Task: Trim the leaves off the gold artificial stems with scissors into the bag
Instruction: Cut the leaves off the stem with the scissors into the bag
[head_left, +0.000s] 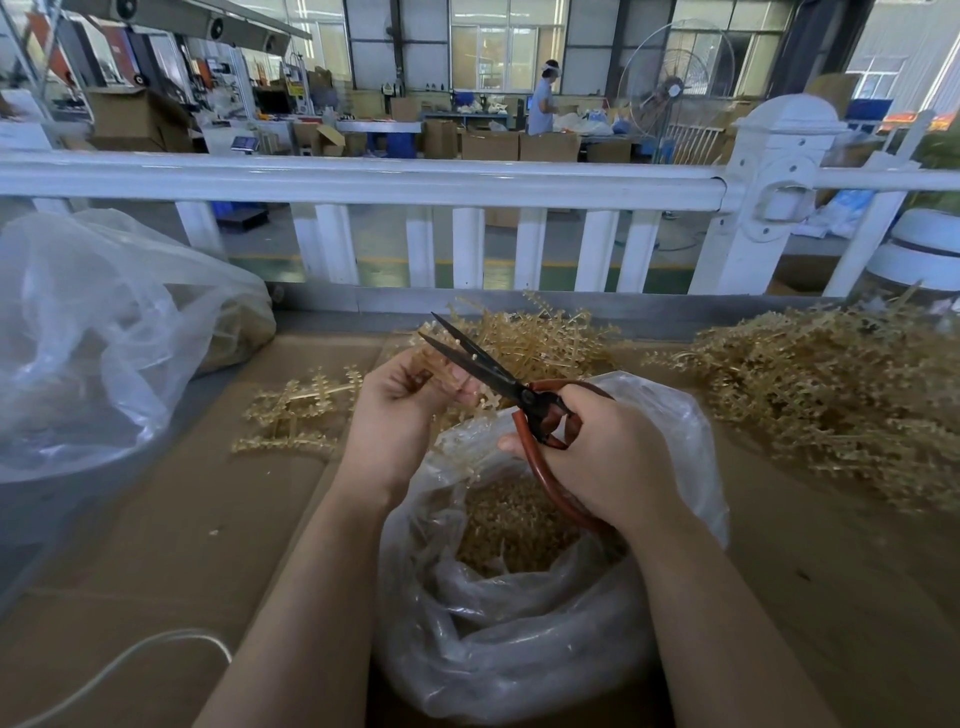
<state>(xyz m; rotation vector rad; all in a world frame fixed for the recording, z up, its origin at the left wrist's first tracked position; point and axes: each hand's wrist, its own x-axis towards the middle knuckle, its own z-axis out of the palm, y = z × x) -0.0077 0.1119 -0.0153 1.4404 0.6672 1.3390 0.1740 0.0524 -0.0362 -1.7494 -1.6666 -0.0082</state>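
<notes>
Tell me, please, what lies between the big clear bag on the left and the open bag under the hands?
In the head view, between the big clear bag and the open bag lie bare cardboard and a few loose gold stems.

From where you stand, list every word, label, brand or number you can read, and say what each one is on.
No text can be read in this view.
Yellow sign on the background machine: too blurred to read.
Small notice on the far wall: too small to read.
Scissors, the bag and the cardboard boxes: no lettering shows.
</notes>
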